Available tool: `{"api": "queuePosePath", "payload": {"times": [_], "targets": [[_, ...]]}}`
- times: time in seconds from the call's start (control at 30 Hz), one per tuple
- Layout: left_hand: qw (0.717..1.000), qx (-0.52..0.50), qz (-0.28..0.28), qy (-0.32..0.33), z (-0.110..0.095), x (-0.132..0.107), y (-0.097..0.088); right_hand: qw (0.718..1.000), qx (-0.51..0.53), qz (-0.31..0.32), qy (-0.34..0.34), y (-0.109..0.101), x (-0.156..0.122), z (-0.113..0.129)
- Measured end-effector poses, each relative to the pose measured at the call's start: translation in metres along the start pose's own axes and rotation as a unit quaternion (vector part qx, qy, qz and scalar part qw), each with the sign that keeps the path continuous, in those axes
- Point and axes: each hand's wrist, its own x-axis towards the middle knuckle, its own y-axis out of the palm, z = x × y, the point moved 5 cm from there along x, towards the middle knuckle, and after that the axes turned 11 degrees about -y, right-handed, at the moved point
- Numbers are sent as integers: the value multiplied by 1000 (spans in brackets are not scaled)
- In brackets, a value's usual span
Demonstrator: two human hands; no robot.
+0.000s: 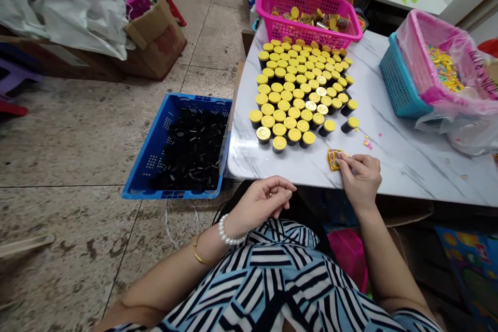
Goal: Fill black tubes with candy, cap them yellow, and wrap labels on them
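My right hand (361,177) is at the table's front edge, thumb and fingers pinched on a small stack of yellow printed cards (333,160) lying on the tabletop. My left hand (266,198), with a pearl bracelet at the wrist, hovers just off the edge over my lap. Its fingers are loosely curled together, and I see nothing in them. Beyond both hands, many black canisters with yellow lids (290,123) stand upright in close rows. One lidded canister (350,124) stands slightly apart on the right, near a few tiny pink and yellow beads (368,143).
A pink basket (268,21) of small lidded containers sits at the table's back. To the right, a bag-lined pink basket (420,62) of colourful small pieces rests in a blue basket (400,88). On the floor at left is a blue crate (142,166) full of black canisters.
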Motion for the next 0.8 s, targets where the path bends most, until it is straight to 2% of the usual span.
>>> {"api": "queuePosePath", "payload": {"times": [0.13, 0.27, 0.4, 0.47, 0.53, 0.6, 0.67, 0.7, 0.8], "targets": [[1000, -21, -2, 22, -7, -2, 5, 999, 18, -35, -1, -6, 0, 6], [997, -58, -34, 48, -23, 2, 10, 991, 42, -96, -83, -31, 4, 35], [996, -25, -42, 78, -34, 13, 18, 969, 128, -6, -210, -25, 5, 83], [994, -19, -49, 97, -35, 17, 18, 962, 163, 9, -217, -18, 3, 98], [992, -42, -61, 104, -33, 17, 14, 969, 210, -7, -134, -13, 1, 101], [989, -83, -73, 102, -30, 16, 7, 956, 291, -4, 20, -8, -7, 96], [985, -112, -80, 104, -29, 14, 3, 910, 380, 38, 164, -1, -17, 94], [984, -120, -82, 106, -28, 14, 3, 884, 411, 64, 211, 2, -22, 95], [984, -128, -81, 100, -29, 14, 7, 841, 454, 125, 267, 8, -25, 104]]}}
